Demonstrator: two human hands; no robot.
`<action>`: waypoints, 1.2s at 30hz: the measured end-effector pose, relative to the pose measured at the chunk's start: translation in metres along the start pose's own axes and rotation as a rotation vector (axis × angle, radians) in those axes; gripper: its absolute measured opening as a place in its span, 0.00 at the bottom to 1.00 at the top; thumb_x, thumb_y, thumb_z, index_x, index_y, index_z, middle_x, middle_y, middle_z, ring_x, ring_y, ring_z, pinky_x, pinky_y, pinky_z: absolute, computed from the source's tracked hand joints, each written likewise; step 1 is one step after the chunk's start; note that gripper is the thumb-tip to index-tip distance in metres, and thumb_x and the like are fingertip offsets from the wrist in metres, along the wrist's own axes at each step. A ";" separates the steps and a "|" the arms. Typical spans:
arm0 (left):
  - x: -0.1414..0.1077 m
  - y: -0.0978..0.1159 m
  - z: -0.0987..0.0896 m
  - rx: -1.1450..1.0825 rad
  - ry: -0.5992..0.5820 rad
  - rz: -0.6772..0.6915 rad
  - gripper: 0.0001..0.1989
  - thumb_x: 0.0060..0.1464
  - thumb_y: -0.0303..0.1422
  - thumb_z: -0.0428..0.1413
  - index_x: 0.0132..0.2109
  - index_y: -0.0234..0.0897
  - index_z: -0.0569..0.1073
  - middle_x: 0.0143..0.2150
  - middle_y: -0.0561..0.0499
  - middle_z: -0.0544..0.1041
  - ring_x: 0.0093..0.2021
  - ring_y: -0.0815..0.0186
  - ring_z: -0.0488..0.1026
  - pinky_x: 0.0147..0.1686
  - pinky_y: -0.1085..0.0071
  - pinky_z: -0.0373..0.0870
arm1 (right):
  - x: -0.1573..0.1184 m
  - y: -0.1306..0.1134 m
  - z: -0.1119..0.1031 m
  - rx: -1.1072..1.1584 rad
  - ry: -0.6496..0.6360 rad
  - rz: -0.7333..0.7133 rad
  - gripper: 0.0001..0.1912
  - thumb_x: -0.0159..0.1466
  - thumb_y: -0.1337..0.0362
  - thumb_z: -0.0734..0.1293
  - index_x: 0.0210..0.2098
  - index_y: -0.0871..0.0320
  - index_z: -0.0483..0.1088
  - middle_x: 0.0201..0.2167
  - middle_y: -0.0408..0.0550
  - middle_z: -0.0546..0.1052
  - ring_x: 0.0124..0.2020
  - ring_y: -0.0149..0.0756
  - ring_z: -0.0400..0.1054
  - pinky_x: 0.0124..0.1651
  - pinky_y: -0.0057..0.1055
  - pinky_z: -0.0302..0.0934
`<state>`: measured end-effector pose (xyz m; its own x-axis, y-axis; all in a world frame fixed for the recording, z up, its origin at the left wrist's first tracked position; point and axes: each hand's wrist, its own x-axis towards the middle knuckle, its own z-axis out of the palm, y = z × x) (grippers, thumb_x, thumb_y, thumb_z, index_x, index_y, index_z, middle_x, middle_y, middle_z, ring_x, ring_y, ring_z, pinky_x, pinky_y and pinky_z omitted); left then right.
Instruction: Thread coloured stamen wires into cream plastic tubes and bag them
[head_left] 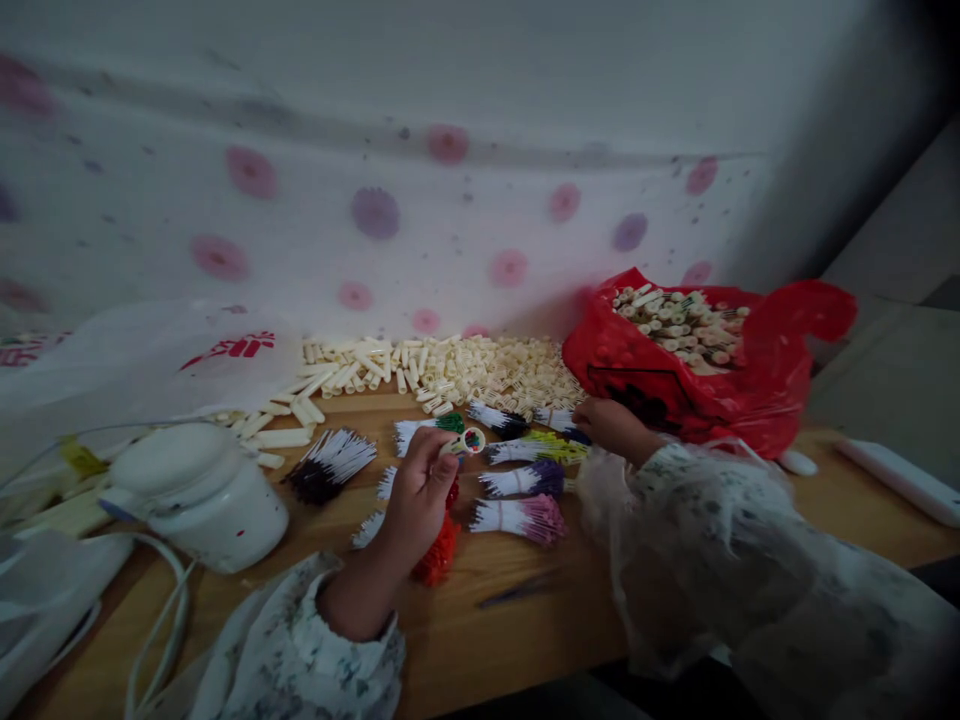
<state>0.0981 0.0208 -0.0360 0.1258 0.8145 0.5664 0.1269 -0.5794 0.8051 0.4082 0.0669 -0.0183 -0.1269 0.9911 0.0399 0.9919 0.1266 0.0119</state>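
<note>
Left hand (414, 505) gripping cream plastic tube (455, 447) above wooden counter (525, 640), multicoloured open mouth angled rightward. Right hand (619, 430) nearer blue-tipped white-stick bundle (555, 418), beyond tube, rightward; fingers' grip, can't tell.

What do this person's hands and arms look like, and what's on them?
The left hand and right hand wear no gloves. The left sleeve and right sleeve are loose and pale with a darker, leafy-looking print; the left cuff looks gathered.
</note>
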 end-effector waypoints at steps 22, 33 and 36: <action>-0.002 -0.007 -0.001 -0.205 -0.191 0.068 0.24 0.59 0.52 0.47 0.42 0.36 0.74 0.39 0.46 0.69 0.41 0.59 0.66 0.44 0.66 0.61 | 0.006 -0.006 0.015 -0.351 -0.047 0.025 0.14 0.61 0.73 0.58 0.39 0.66 0.75 0.38 0.64 0.78 0.42 0.47 0.74 0.40 0.36 0.65; -0.001 -0.001 -0.001 -0.195 -0.203 0.060 0.23 0.59 0.51 0.47 0.42 0.36 0.75 0.38 0.47 0.69 0.40 0.60 0.66 0.43 0.67 0.61 | -0.003 0.013 0.003 -0.292 -0.043 -0.098 0.13 0.60 0.74 0.61 0.38 0.59 0.75 0.37 0.56 0.78 0.41 0.42 0.73 0.38 0.30 0.63; -0.002 -0.003 -0.001 -0.175 -0.195 0.012 0.26 0.57 0.54 0.46 0.41 0.36 0.74 0.38 0.47 0.69 0.39 0.61 0.66 0.41 0.68 0.61 | -0.010 0.018 -0.012 -0.241 0.006 -0.100 0.12 0.59 0.75 0.61 0.32 0.62 0.76 0.34 0.58 0.77 0.39 0.43 0.72 0.38 0.31 0.63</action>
<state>0.0964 0.0210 -0.0393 0.3157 0.7766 0.5452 -0.0457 -0.5614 0.8263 0.4271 0.0584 -0.0070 -0.2253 0.9738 0.0320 0.9441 0.2100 0.2541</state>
